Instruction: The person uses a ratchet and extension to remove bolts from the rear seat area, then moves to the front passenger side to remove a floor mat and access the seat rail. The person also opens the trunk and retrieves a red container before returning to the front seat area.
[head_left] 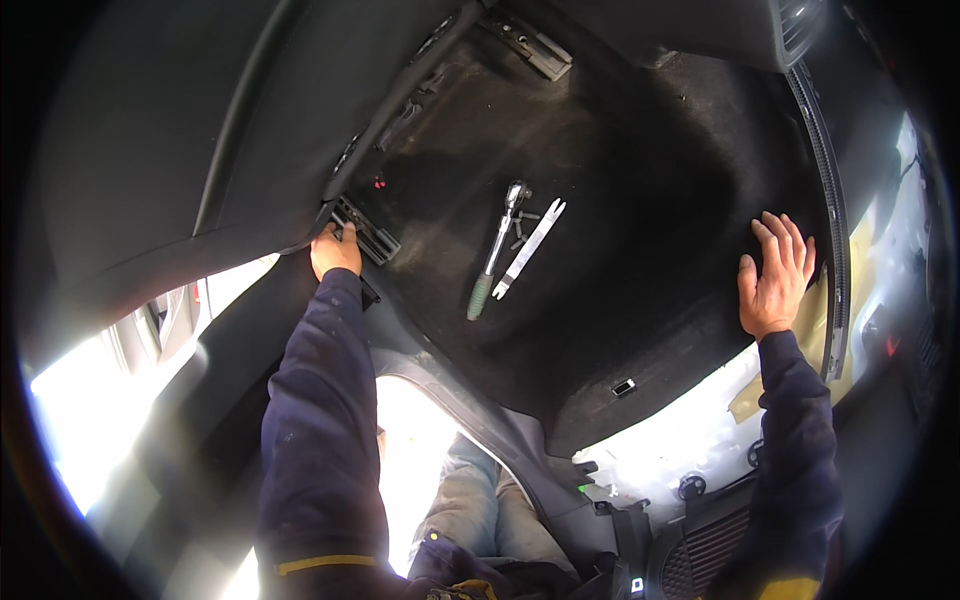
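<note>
The left hand (335, 252), at the middle left of the frame, has its fingers curled shut on the end of a black rail (365, 230) with ribs on it, right under the edge of a dark seat (180, 150) that fills the upper left. The rail looks like hard metal or plastic, so it should be stiff and not bend; the end by the fingers looks like the best place to hold it. The right hand (775, 275), at the middle right, is open and flat, fingers spread a little, pressing on the black carpet (640, 220). It holds nothing. The carpet looks soft and fuzzy but thick, so it would likely flop and be a bit heavy to lift; its edge near the right hand looks like a good spot to grab. In the middle of the carpet lies a ratchet (497, 248) with a green grip. It is shiny metal, likely heavy and slippery, so the grip is the part to take. Just beside it lies a flat pale pry bar (530, 248), and a few small dark bolts (521, 232) sit between them. There is no box or bowl here; the bolts lie loose on the carpet.
</note>
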